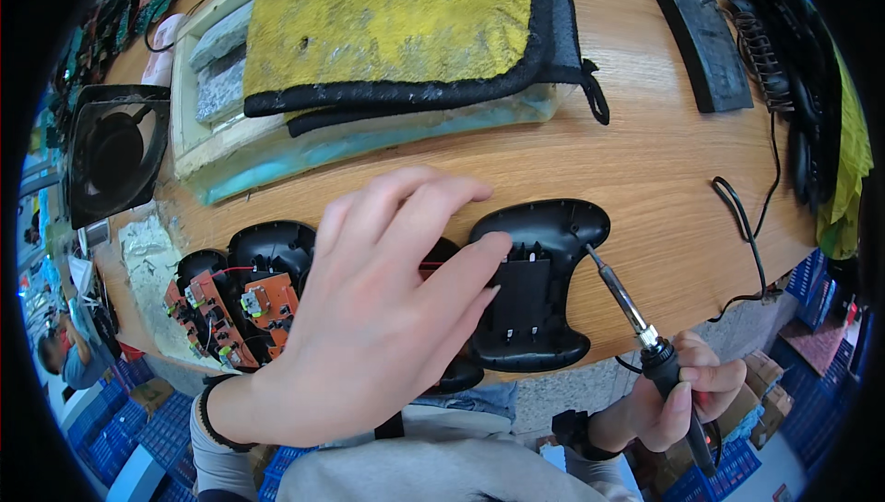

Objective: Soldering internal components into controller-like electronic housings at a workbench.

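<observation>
My left hand (378, 308) lies spread over a black game-controller shell (539, 285) on the wooden table, the thumb tip pressing its inner part. My right hand (687, 396) grips the black handle of a soldering iron (636, 313). The iron's metal tip touches the shell's right edge. To the left, partly under my left hand, sits another open controller half (249, 295) with orange circuit boards and red wires inside.
A yellow cloth pad with black trim (396, 18) lies on a foam block (369, 133) at the back. At the back right stand a black wedge-shaped stand (705, 36) and a coiled iron holder (761, 59). A black fan (115, 152) sits at the left. A black cable (751, 235) runs along the right.
</observation>
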Tool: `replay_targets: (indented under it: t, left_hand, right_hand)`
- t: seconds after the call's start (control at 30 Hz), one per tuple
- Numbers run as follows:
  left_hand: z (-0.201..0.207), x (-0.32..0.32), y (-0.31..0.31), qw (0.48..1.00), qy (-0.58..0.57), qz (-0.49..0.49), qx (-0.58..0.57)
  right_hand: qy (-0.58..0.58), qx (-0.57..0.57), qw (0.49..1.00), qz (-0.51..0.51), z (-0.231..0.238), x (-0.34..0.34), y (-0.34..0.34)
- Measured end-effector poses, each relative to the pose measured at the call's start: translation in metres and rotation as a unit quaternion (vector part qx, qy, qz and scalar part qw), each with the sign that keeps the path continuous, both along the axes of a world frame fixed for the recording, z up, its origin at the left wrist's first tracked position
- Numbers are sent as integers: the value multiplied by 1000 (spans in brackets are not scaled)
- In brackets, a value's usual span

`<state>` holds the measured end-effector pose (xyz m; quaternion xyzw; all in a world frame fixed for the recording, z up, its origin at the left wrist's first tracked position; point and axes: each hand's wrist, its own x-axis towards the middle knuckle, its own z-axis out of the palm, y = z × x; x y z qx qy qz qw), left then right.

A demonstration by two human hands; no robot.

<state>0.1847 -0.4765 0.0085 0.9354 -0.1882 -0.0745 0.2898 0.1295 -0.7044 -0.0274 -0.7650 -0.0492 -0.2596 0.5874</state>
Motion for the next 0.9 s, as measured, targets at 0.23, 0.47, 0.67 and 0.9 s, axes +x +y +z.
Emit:
replay_targets:
  t: [0.23,0.47,0.67,0.9]
  left_hand:
    - [33,-39,35,998,42,38,8]
    - [13,-57,48,983,-112,-60,130]
    - [10,-54,46,956,-163,-154,191]
    - [8,-46,52,960,-127,-181,172]
  right_hand:
    - [11,20,1000,-8,-1,-14,-5]
    - [-3,27,999,-28,-1,-18,3]
    - [-15,12,999,-41,4,-22,5]
    - [-6,11,1000,-22,7,-32,-1]
